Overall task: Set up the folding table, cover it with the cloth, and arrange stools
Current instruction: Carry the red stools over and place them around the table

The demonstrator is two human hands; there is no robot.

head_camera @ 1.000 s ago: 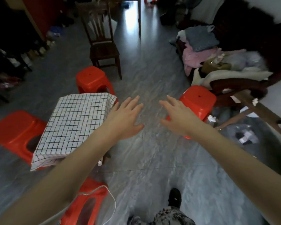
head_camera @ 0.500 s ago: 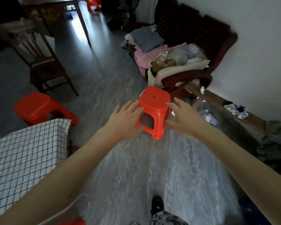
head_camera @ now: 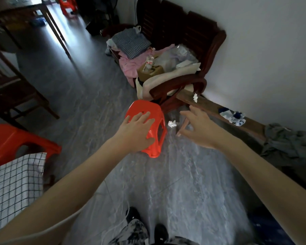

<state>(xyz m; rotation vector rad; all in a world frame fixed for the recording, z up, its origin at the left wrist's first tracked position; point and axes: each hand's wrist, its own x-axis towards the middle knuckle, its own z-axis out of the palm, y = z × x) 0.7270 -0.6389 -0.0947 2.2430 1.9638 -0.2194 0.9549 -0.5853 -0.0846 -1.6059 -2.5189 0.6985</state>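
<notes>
I have one view only, worn on the head, wide-angle, tilted forward and down at the grey floor (head_camera: 184,183). Both forearms stretch out from the bottom corners, near the lens. The wall (head_camera: 272,50) bends along the right edge.

Grey marbled floor (head_camera: 175,183), white wall (head_camera: 272,50), dark wooden armchair (head_camera: 193,38) heaped with clothes.

Red stool (head_camera: 145,108); blk/wht grid cloth (head_camera: 12,184).
</notes>
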